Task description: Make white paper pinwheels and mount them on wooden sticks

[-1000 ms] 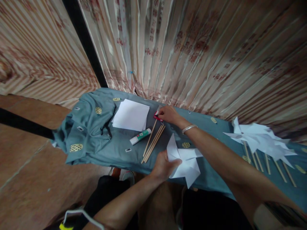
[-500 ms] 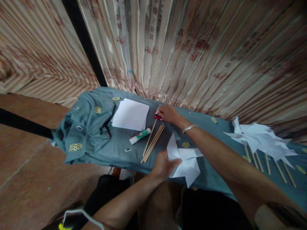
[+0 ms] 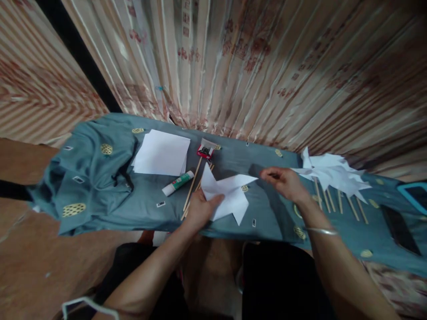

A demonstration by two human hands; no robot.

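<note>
My left hand [image 3: 202,206] grips a folded white paper pinwheel [image 3: 231,198] at its centre, thumb on top, just over the cloth. The pinwheel's blades spread out to the right of the thumb. To its right, my right hand [image 3: 282,181] hovers with its fingers pinched together; whatever they hold is too small to make out. A small red open box [image 3: 205,150] with dark small items inside lies behind the pinwheel. Several wooden sticks [image 3: 192,184] lie beside my left hand, partly hidden by it and the paper. A green and white glue stick [image 3: 178,183] rests to their left.
A stack of white paper [image 3: 162,152] lies at the back left on the blue-grey cloth [image 3: 133,213]. Several pinwheels on sticks [image 3: 336,171] are piled at the right. Beyond them lie a black phone [image 3: 400,229] and a blue-edged device [image 3: 415,195]. A curtain [image 3: 213,89] hangs behind.
My right hand has left the red box and moved right, its fingers still pinched. My left hand keeps the pinwheel. The view has turned right, bringing the phone into sight.
</note>
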